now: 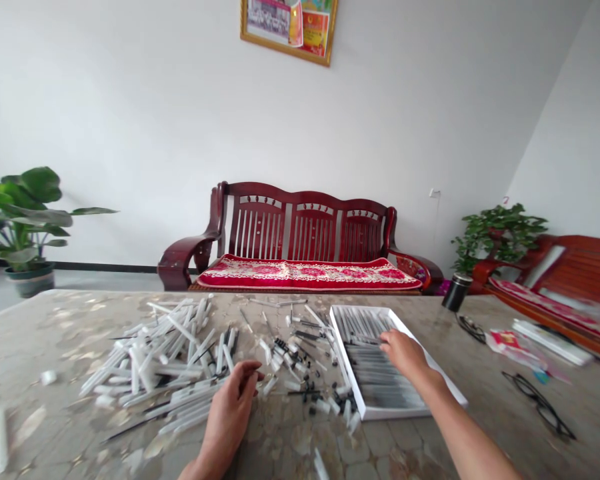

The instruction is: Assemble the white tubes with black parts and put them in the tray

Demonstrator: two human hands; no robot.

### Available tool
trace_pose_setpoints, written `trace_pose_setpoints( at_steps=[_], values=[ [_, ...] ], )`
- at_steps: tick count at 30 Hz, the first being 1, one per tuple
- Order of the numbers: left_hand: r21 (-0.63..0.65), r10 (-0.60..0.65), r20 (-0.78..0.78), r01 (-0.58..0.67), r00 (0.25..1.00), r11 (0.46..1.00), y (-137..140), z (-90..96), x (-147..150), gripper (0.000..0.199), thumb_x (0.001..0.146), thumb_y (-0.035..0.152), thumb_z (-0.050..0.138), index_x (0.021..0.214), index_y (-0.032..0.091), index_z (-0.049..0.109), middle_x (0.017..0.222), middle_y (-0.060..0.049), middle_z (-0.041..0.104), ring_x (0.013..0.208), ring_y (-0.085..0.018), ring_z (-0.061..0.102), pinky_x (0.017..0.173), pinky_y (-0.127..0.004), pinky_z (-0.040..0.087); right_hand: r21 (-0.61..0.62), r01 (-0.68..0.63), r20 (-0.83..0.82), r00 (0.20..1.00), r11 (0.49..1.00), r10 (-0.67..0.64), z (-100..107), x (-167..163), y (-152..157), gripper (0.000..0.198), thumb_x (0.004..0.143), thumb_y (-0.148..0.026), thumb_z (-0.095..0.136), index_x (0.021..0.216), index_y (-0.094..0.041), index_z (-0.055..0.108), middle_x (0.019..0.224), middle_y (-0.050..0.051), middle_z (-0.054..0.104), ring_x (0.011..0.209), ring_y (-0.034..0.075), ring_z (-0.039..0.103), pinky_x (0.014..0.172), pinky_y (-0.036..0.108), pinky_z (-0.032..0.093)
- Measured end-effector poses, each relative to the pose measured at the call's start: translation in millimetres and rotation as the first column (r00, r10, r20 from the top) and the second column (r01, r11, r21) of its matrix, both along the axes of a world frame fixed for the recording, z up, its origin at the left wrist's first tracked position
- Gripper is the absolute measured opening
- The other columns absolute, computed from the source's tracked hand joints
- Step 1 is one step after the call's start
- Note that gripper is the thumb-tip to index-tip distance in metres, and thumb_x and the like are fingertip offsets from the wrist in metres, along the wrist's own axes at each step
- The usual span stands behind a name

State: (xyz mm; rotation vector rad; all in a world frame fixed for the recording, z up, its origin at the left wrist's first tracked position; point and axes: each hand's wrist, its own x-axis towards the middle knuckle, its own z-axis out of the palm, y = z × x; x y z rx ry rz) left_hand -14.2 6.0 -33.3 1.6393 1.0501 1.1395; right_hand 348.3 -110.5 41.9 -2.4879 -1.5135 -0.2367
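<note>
My left hand (233, 410) rests at the table's near side, its fingers curled toward the thumb. Whatever the fingertips hold, if anything, is too small to make out. Beside it lies a heaped pile of whitish translucent tubes (155, 353), mixed with thin dark rods. My right hand (405, 353) reaches over a white shallow box (415, 337), fingertips bent together at the contents. Rows of slim translucent tubes (380, 377) with dark parts fill that box. What those fingertips grip is hidden. Between my hands are scattered small black and whitish caps (310, 390).
On the patterned table (275, 453) at right are eyeglasses (540, 403), a second dark pair (471, 328), a plastic packet (510, 343), a long white case (553, 341) and a black cylinder (457, 292). A wooden bench (310, 230) stands behind the table.
</note>
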Motion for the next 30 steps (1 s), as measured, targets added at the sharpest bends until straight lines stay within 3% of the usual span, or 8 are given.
trace_pose_setpoints(
  at_steps=[4,8,10,15,20,23,30],
  values=[
    [0.017,-0.010,-0.035,0.011,0.999,1.000,0.8,-3.7,-0.9,0.031,0.081,0.048,0.051,0.094,0.023,0.063,0.080,-0.004,0.075,0.076,-0.023,0.071,0.069,-0.032,0.054,-0.022,0.003,-0.017,1.000,1.000,-0.003,-10.9,10.7,-8.0,0.021,0.079,-0.016,0.062,0.094,-0.023,0.075,0.100,0.006,0.073,0.093,0.021,0.067,0.074,0.026,0.042],
    [0.035,-0.009,-0.062,0.011,0.998,0.999,-1.1,-1.1,-1.4,0.029,0.081,0.047,0.050,0.091,0.023,0.063,0.079,-0.003,0.075,0.070,-0.022,0.069,0.067,-0.031,0.054,0.134,0.039,-0.132,0.991,0.990,-0.021,-18.6,23.1,-12.0,0.031,0.080,-0.018,0.056,0.106,-0.021,0.072,0.112,0.007,0.072,0.103,0.022,0.066,0.084,0.027,0.045],
    [0.039,-0.008,-0.073,0.011,0.997,0.999,-1.6,0.9,-1.2,0.028,0.080,0.046,0.050,0.090,0.023,0.064,0.079,-0.003,0.075,0.069,-0.022,0.069,0.067,-0.031,0.054,0.197,0.058,-0.190,0.982,0.979,-0.020,-22.9,27.2,-13.0,0.032,0.081,-0.019,0.052,0.105,-0.019,0.073,0.109,0.008,0.073,0.102,0.022,0.067,0.087,0.027,0.046],
    [0.023,-0.013,-0.082,0.015,0.997,1.000,-0.9,1.9,-1.1,0.028,0.079,0.046,0.051,0.089,0.023,0.064,0.077,-0.003,0.075,0.067,-0.022,0.068,0.067,-0.032,0.053,0.205,0.060,-0.228,0.974,0.977,-0.012,-33.3,30.2,-14.7,0.029,0.082,-0.023,0.049,0.097,-0.021,0.074,0.098,0.005,0.077,0.094,0.021,0.070,0.081,0.026,0.049],
    [0.019,-0.020,-0.069,0.021,0.997,1.000,-1.1,0.7,-1.2,0.029,0.079,0.046,0.050,0.089,0.023,0.063,0.078,-0.003,0.075,0.068,-0.022,0.068,0.066,-0.031,0.053,0.274,0.225,-0.238,0.958,0.935,-0.161,-40.6,43.2,-14.0,0.036,0.085,-0.030,0.045,0.109,-0.018,0.069,0.113,0.013,0.071,0.105,0.026,0.066,0.090,0.032,0.047],
    [0.025,-0.014,-0.072,0.016,0.997,1.000,-2.3,1.7,-0.7,0.028,0.080,0.046,0.050,0.089,0.023,0.064,0.077,-0.003,0.075,0.066,-0.021,0.068,0.066,-0.031,0.053,0.289,0.288,-0.280,0.937,0.913,-0.207,-50.5,49.3,-9.0,0.044,0.084,-0.035,0.042,0.111,-0.010,0.066,0.110,0.021,0.071,0.106,0.030,0.066,0.089,0.037,0.048],
    [0.020,-0.016,-0.066,0.017,0.998,1.000,-3.4,4.1,-0.9,0.027,0.079,0.044,0.050,0.088,0.023,0.064,0.077,-0.002,0.075,0.065,-0.021,0.067,0.066,-0.030,0.053,0.367,0.239,-0.351,0.931,0.899,-0.104,-76.0,43.5,8.6,0.051,0.087,-0.044,0.034,0.118,-0.016,0.063,0.107,0.013,0.073,0.105,0.023,0.067,0.088,0.033,0.052]
  ],
)
